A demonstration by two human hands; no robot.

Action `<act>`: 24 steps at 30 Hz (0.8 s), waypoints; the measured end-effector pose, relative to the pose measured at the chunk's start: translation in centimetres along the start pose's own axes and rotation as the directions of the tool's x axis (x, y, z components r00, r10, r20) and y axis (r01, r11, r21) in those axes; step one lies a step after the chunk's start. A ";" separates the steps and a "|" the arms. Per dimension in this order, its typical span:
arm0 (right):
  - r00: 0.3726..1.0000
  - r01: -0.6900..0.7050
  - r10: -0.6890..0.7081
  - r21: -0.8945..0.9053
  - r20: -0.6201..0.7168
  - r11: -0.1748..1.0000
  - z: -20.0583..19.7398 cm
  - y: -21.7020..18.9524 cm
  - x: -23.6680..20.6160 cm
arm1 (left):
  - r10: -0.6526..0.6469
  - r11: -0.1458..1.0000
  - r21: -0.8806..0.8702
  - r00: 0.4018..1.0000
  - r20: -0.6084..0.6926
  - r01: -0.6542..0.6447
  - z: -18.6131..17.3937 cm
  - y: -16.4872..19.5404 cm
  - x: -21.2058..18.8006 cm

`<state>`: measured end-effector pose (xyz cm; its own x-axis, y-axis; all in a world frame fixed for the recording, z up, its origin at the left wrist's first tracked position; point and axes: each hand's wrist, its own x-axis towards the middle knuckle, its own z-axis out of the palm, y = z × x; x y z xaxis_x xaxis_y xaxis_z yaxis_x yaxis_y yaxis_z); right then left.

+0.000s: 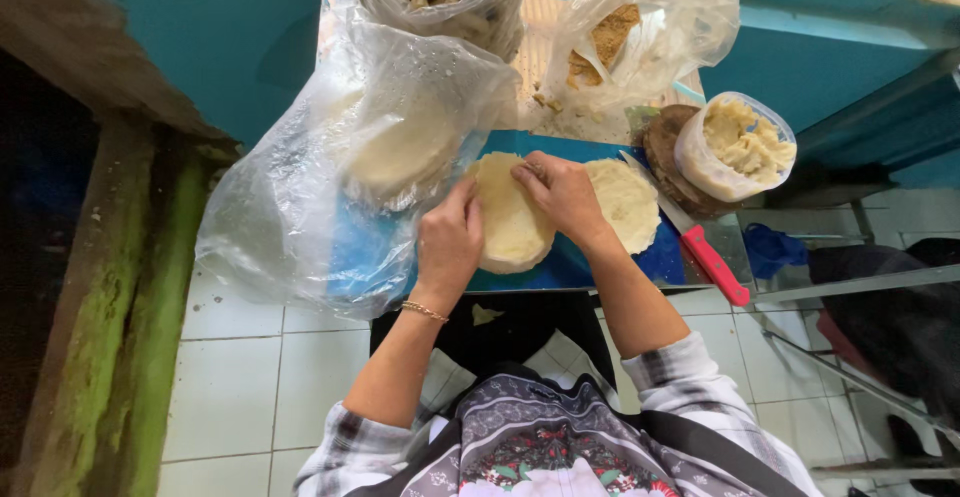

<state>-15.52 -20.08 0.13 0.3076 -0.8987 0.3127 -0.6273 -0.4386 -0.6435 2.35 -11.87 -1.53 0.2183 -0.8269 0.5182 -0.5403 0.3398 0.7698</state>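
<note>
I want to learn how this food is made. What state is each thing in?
Left hand: on the round's left edge.
Right hand: pressing the round's top.
Dough round: flat, held by both hands.
Second round: lying flat, untouched.
Knife: lying on the table.
Tub: open, filled.
Big bag: open, rounds inside.
</note>
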 end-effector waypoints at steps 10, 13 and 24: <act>0.978 0.042 -0.085 -0.218 -0.191 0.975 1.3 -0.8 -1.3 | 0.045 0.967 0.251 0.999 -0.013 -0.040 0.8 -0.5 -1.8; 0.975 0.050 -0.107 -0.271 -0.197 0.961 1.2 -1.0 -1.1 | 0.085 0.955 0.288 0.996 -0.013 -0.077 0.8 -0.3 -1.9; 0.968 -0.119 0.147 0.144 -0.204 0.982 -0.5 -0.5 -1.5 | 0.236 0.895 0.391 0.972 -0.006 -0.215 0.2 0.6 -3.1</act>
<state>-16.07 -18.52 0.34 0.0595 -0.9346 0.3507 -0.5500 -0.3238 -0.7698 1.21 -9.19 -2.76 0.0900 -0.7205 0.6875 -0.8481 0.3065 0.4322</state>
